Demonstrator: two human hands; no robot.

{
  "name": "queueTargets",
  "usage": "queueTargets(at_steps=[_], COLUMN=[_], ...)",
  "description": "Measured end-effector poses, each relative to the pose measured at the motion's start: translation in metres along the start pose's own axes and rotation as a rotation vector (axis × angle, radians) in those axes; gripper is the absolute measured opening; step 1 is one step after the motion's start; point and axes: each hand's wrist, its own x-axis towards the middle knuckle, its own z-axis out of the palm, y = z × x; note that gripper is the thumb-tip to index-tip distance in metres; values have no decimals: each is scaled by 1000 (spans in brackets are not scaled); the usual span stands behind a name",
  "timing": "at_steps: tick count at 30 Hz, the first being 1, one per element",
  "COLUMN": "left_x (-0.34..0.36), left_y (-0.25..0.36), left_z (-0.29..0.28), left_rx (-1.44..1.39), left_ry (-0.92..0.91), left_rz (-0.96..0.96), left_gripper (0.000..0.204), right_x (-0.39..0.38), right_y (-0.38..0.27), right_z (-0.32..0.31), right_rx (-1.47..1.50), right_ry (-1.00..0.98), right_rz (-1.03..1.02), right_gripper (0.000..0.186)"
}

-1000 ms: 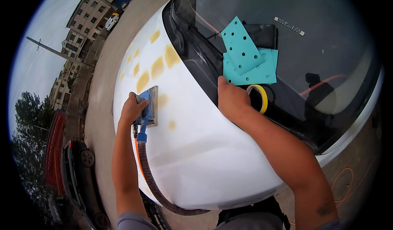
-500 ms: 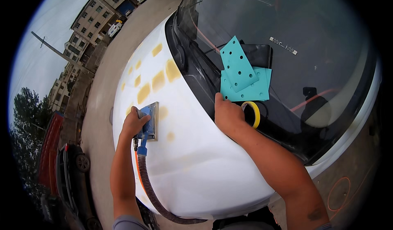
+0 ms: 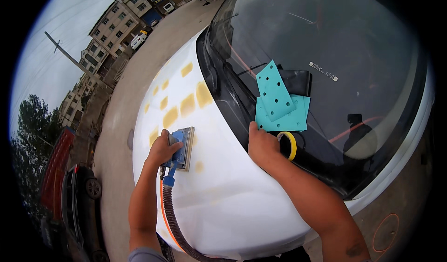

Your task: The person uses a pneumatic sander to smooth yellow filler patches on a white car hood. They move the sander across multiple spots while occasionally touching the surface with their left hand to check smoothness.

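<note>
My left hand [image 3: 164, 151] is wrapped round the grip of a blue sander [image 3: 182, 150], whose rectangular pad lies on the white hood [image 3: 219, 169]. A ribbed dark hose [image 3: 170, 206] and an orange air line [image 3: 163, 201] run back from the sander. Yellowish patches [image 3: 170, 118] dot the hood around the pad. My right hand [image 3: 264, 146] rests at the hood's rear edge by the windshield with curled fingers; their tips are hidden. Beside it lie perforated turquoise sanding sheets [image 3: 275, 87] and a roll of yellow tape [image 3: 292, 145].
Behind the sheets, a black flat object [image 3: 298, 81] lies against the windshield [image 3: 354, 38]. Black wiper arms [image 3: 235, 82] run along the cowl. A dark car [image 3: 83, 201] stands at the left, and a loop of orange hose [image 3: 386, 231] lies on the ground at right.
The sander has slid slightly right toward the windshield, covering more of one patch and uncovering another at its left. The view has shifted a little; my right hand stays at the hood edge.
</note>
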Motion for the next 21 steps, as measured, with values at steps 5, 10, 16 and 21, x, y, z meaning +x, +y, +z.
queueTargets(at_steps=[5, 10, 16, 21], left_x=[28, 49, -1, 31], left_y=[8, -10, 23, 0], left_z=[4, -3, 7, 3], left_rx=[13, 25, 40, 55], left_ry=[38, 26, 17, 28], left_rz=[50, -54, 95, 12], left_gripper=[60, 60, 60, 62], right_x=[-2, -3, 0, -2], right_y=[3, -1, 3, -2], right_z=[6, 4, 1, 0], right_rx=[-22, -10, 20, 32], right_ry=[28, -1, -25, -36], right_rz=[-35, -24, 29, 19], right_gripper=[31, 32, 33, 32])
